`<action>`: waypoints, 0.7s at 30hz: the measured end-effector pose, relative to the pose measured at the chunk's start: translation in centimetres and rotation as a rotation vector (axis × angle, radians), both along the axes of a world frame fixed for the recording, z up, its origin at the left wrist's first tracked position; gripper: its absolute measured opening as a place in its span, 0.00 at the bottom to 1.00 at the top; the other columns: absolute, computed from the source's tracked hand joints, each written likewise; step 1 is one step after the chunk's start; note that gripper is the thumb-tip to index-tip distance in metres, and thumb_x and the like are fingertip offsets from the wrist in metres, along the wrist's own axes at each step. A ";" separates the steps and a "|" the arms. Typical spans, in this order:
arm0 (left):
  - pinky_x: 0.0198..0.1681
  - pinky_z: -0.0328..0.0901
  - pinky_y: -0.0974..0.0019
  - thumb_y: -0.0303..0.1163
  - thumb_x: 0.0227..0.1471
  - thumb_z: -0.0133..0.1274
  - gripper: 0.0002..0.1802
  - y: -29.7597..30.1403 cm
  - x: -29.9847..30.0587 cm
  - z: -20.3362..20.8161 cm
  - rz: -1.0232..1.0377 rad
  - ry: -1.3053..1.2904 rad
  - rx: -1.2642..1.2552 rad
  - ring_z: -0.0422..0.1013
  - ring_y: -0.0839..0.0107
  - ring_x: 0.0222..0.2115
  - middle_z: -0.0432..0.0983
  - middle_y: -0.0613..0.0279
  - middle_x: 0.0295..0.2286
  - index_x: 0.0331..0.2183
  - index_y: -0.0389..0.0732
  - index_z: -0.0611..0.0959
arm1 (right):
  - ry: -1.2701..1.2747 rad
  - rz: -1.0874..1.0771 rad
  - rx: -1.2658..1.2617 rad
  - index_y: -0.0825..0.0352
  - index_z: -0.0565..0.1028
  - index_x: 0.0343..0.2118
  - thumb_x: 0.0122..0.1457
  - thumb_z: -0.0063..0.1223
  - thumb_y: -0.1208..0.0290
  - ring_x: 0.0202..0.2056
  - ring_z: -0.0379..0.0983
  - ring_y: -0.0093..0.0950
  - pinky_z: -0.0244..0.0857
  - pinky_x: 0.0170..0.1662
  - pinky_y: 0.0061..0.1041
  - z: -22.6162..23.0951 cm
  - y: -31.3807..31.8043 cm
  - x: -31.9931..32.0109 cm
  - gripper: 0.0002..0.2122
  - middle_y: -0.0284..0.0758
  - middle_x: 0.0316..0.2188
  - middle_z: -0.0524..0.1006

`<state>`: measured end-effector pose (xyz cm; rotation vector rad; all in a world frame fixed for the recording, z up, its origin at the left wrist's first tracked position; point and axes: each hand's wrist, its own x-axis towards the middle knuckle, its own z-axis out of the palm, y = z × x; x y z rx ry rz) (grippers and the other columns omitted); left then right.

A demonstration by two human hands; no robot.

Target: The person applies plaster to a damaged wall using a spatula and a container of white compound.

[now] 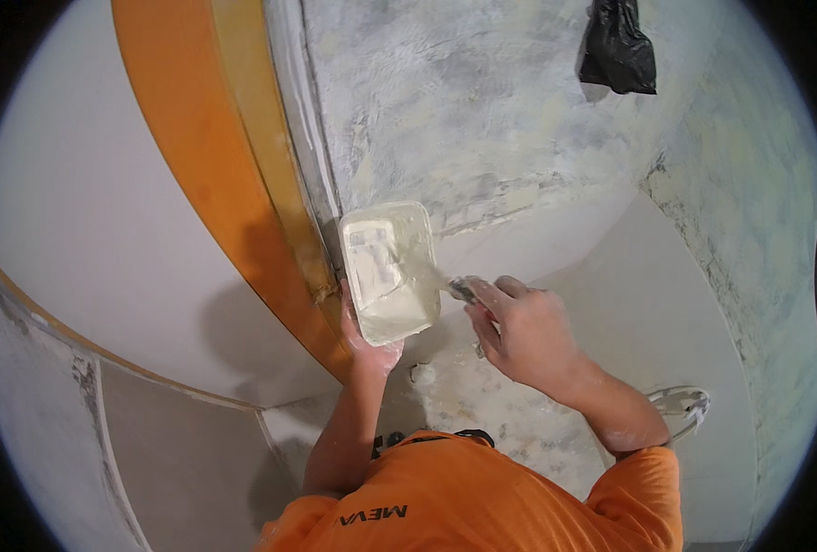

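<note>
Your left forearm (348, 423) is running almost straight up the view, leaning slightly right. Your left hand (371, 348) is cupping from below, palm up; one digit is showing along its left side, the others are hiding from the camera. Your right elbow is bending, with your right forearm (615, 402) slanting up and left, right wrist (581, 374) sitting roughly in line. Your right hand (530, 333) is showing its back to the camera, fingers (488, 296) curling into a pinch, pointing left. Hands are sitting near each other, apart. Pale smears are marking both hands and the skin by your right elbow.
</note>
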<state>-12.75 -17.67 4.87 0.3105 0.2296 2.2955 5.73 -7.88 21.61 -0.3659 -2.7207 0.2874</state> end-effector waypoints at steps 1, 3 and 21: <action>0.60 0.63 0.50 0.57 0.66 0.39 0.31 0.2 0.1 -0.5 0.033 -0.003 0.010 0.68 0.59 0.56 0.71 0.62 0.57 0.61 0.50 0.72 | -0.011 -0.020 0.071 0.70 0.76 0.50 0.59 0.53 0.71 0.23 0.76 0.42 0.71 0.25 0.38 -0.8 -0.2 0.0 0.17 0.43 0.29 0.75; 0.59 0.64 0.50 0.57 0.65 0.40 0.32 0.6 0.2 -1.6 0.095 -0.007 0.019 0.69 0.60 0.56 0.71 0.62 0.57 0.61 0.50 0.72 | -0.030 -0.061 0.205 0.71 0.76 0.52 0.60 0.53 0.71 0.20 0.75 0.42 0.70 0.24 0.40 -3.5 -1.0 0.4 0.18 0.43 0.27 0.75; 0.61 0.61 0.46 0.62 0.58 0.49 0.42 2.1 1.9 -0.5 0.206 -0.129 -0.355 0.65 0.54 0.58 0.66 0.58 0.60 0.64 0.46 0.66 | 0.070 -0.341 -1.624 0.69 0.78 0.33 0.66 0.53 0.67 0.14 0.61 0.18 0.52 0.16 0.22 -10.9 -3.7 -1.1 0.10 0.29 0.17 0.71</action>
